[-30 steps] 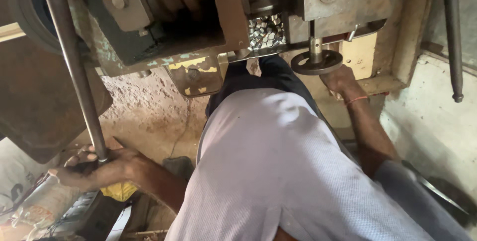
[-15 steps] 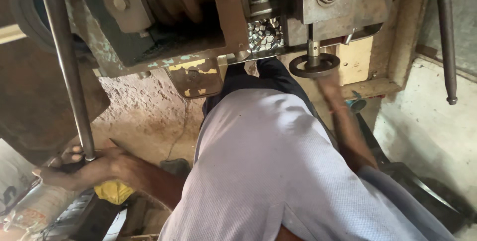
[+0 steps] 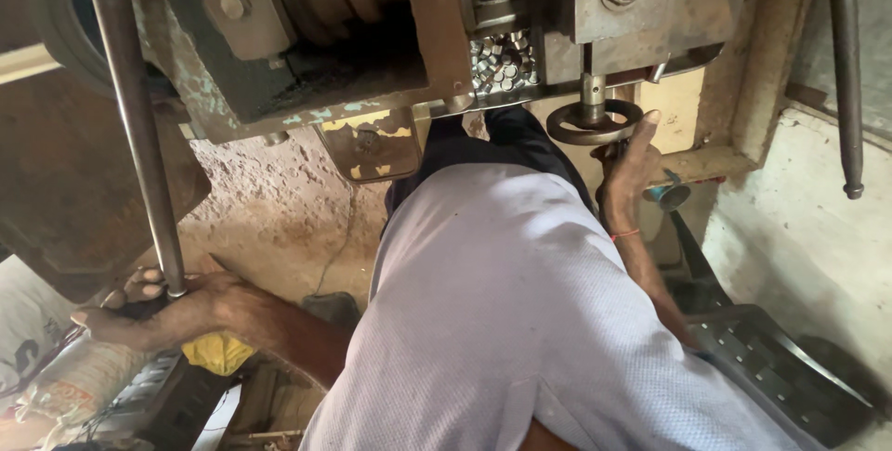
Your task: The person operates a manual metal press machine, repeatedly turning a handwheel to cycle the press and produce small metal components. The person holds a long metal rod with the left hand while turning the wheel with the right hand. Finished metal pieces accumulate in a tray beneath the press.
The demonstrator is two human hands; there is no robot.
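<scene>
I look down over my pale shirt at a heavy rusty machine point(image 3: 390, 52). My left hand point(image 3: 163, 307) is closed around the lower end of a long steel lever rod point(image 3: 130, 126) at the left. My right hand point(image 3: 627, 168) reaches up to a small round handwheel point(image 3: 593, 123) under the machine's right side, its fingers curled on the rim. Just above the wheel a pocket in the machine holds several small shiny metal pieces point(image 3: 502, 61).
A second steel rod point(image 3: 846, 70) hangs at the far right by a pale wall. A perforated metal foot plate point(image 3: 780, 367) lies at the lower right. A yellow rag point(image 3: 216, 352) and a sack point(image 3: 74, 381) sit at the lower left on the dirt floor.
My right hand dropped from the handwheel's side, then came back up and now grips its rim. My left hand stays on the lever rod, which sits slightly further left.
</scene>
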